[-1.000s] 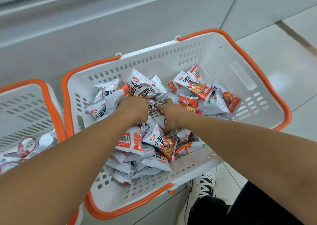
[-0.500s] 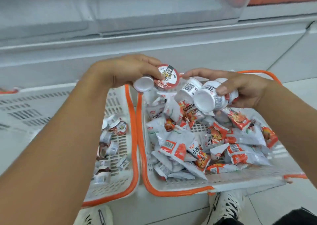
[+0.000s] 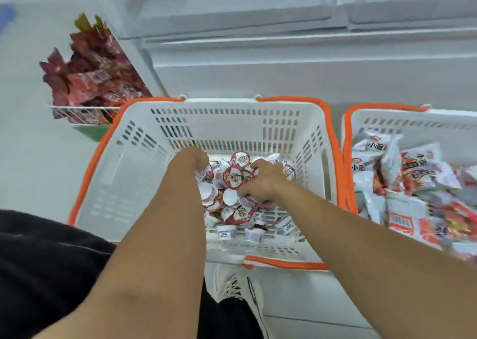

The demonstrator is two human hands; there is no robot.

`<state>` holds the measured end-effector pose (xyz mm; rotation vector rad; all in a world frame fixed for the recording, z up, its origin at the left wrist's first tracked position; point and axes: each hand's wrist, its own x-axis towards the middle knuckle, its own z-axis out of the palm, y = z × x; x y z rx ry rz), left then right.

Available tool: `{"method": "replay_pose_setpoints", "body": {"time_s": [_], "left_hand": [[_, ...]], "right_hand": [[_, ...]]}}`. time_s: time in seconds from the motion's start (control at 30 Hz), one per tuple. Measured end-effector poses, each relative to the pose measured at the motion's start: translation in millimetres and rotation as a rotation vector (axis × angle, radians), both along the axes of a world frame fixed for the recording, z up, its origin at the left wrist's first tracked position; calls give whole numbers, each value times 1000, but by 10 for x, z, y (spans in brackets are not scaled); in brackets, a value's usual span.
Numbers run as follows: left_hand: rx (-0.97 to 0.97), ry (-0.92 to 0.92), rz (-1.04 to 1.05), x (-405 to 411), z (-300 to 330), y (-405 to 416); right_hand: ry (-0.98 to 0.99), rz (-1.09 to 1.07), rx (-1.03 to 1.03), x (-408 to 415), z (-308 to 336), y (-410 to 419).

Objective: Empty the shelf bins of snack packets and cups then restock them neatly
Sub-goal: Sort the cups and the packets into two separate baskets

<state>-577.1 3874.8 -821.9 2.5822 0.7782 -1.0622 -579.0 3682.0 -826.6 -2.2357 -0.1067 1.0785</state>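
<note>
A white basket with an orange rim [image 3: 227,121] sits in front of me and holds several small cups with red lids [image 3: 240,158]. Both my hands are down inside it on the cup pile. My left hand [image 3: 197,159] points into the cups with its fingers hidden behind the knuckles. My right hand [image 3: 262,182] has its fingers and thumb curled round cups in the pile. To the right, a second orange-rimmed basket [image 3: 347,137] is full of white and orange snack packets [image 3: 413,173].
A wire bin of dark red packets [image 3: 90,80] stands at the left, behind the cup basket. The grey shelf base [image 3: 284,67] runs behind both baskets. My shoe [image 3: 240,287] and dark trouser leg are just below the near rim, on the pale floor.
My hands lifted cups out of the packet basket and carried them left. They are now lowered into the cup basket. The view has swung left, so that basket is centred.
</note>
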Motion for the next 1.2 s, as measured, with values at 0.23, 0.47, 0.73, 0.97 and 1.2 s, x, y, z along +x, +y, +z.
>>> {"method": "replay_pose_setpoints", "body": {"time_s": [0.23,0.47,0.73,0.97,1.2], "left_hand": [[39,-394,95,391,24,-84],[-642,-924,-233,822,1081,-2264],[-142,-562,-1172,814,-64,-3976],[-1,-551,-1146,1087,-305,-4029],[319,-400,-1190,1047,-460,-3974]], "right_hand": [[257,-78,515,86,481,-281],[-400,-43,-326,1007,1649,-3116],[-287,103,-640,987,-324,-3825],[-76,-56,235,1114,-585,-3910],[-323,347,-398,1144,-719,-3784]]}}
